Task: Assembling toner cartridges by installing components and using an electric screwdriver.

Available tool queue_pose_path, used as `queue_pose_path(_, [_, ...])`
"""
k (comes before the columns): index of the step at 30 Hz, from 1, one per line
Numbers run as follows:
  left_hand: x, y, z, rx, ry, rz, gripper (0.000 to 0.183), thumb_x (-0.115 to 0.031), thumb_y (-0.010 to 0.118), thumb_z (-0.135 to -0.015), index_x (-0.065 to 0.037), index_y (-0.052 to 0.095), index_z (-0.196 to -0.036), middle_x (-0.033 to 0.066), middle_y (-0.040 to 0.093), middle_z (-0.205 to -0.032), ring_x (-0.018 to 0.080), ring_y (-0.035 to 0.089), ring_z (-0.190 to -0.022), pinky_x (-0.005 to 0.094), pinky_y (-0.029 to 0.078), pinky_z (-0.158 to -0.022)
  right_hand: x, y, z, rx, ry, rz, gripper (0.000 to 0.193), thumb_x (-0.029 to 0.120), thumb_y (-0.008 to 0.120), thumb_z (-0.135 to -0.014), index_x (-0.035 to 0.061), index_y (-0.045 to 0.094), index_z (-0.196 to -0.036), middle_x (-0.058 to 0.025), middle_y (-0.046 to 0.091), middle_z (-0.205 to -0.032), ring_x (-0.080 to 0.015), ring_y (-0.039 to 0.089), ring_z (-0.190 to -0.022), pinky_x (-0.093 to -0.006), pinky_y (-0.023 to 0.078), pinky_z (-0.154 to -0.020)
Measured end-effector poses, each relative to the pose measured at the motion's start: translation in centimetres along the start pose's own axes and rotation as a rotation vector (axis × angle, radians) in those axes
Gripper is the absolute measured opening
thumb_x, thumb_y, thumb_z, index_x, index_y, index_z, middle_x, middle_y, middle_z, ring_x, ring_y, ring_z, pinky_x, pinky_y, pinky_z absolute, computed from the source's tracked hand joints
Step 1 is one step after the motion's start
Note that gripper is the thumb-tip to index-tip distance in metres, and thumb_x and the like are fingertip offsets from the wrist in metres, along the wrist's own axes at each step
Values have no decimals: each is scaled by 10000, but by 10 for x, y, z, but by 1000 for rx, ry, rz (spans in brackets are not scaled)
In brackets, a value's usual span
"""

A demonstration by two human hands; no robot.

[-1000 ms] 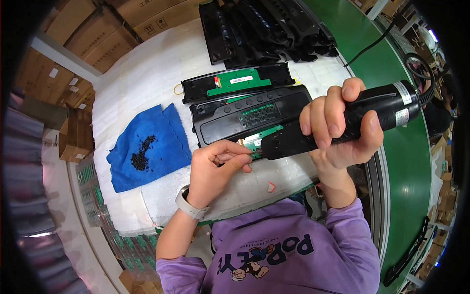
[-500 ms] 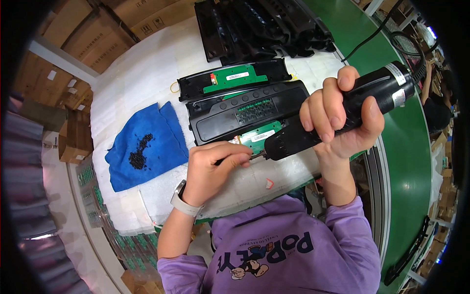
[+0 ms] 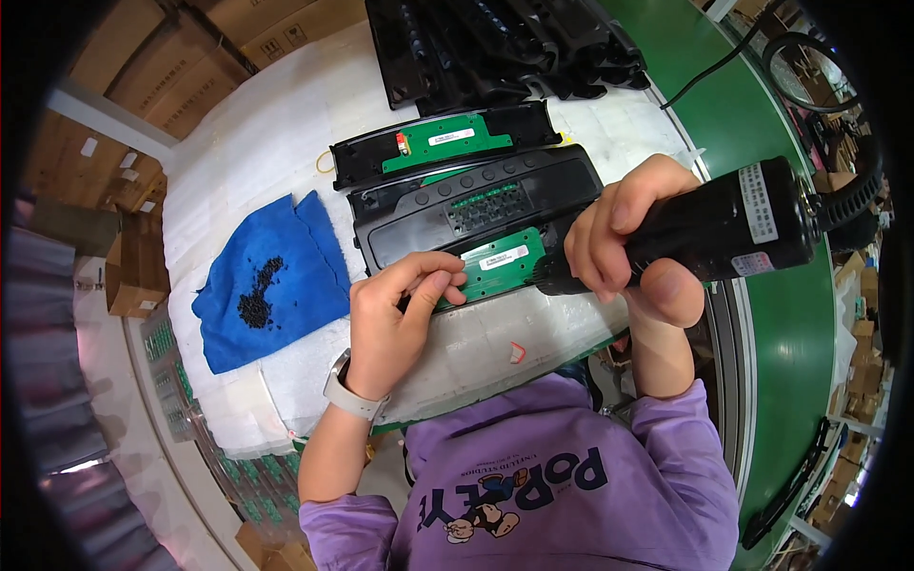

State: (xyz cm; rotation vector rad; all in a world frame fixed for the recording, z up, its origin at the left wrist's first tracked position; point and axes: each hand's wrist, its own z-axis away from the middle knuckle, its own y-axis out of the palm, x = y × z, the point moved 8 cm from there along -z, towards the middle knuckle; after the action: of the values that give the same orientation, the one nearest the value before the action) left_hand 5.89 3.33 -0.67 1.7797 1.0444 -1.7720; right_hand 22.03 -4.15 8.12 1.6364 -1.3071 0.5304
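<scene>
My right hand (image 3: 633, 238) is wrapped round a black corded electric screwdriver (image 3: 728, 224), held almost level. Its nose reaches the right end of a green circuit board (image 3: 500, 266) in the nearest black housing; the bit's tip is hidden. At the board's left end is my left hand (image 3: 400, 300), thumb and fingers curled together; whatever they pinch is too small to make out. Just beyond lies a black panel (image 3: 409, 224) with a row of round buttons. Farther off, another black housing (image 3: 371, 167) holds a green board with a white label.
Small black screws (image 3: 255, 303) lie heaped on a blue cloth (image 3: 224, 338) at the left. Several black plastic housings (image 3: 495, 48) are piled at the back. A green work surface (image 3: 762, 362) runs along the right. A small red-edged piece (image 3: 517, 353) lies near the front edge.
The screwdriver has tipped from a slant to nearly level, its nose now at the board's right end. My left hand has drawn left, away from the bit.
</scene>
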Motion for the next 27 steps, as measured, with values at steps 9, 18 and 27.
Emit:
queue_pose_path(9, [6,-2,2,-2,-114,226,170,-103,445,-933,11,564,-971,31,557,-679,68,509,-588,187,411,-554,4,10,0,21,2,233,350,202,721,-658,11,497,-849,-18,515,-588,-92,483,-475,-208,389,-450])
queue_pose_path(18, [11,2,3,43,-165,316,184,-141,402,-951,-14,535,-960,3,490,-639,54,436,-573,178,354,-537,2,24,4,160,26,395,380,253,777,-654,35,471,-712,-25,495,-519,-129,478,-430,-240,377,-407])
queue_pose_path(27, [13,2,3,31,-164,393,163,-125,431,-933,-4,534,-970,13,525,-699,69,483,-625,186,397,-599,4,25,5,145,9,415,384,283,761,-690,34,474,-745,-23,483,-530,-116,451,-425,-237,363,-405])
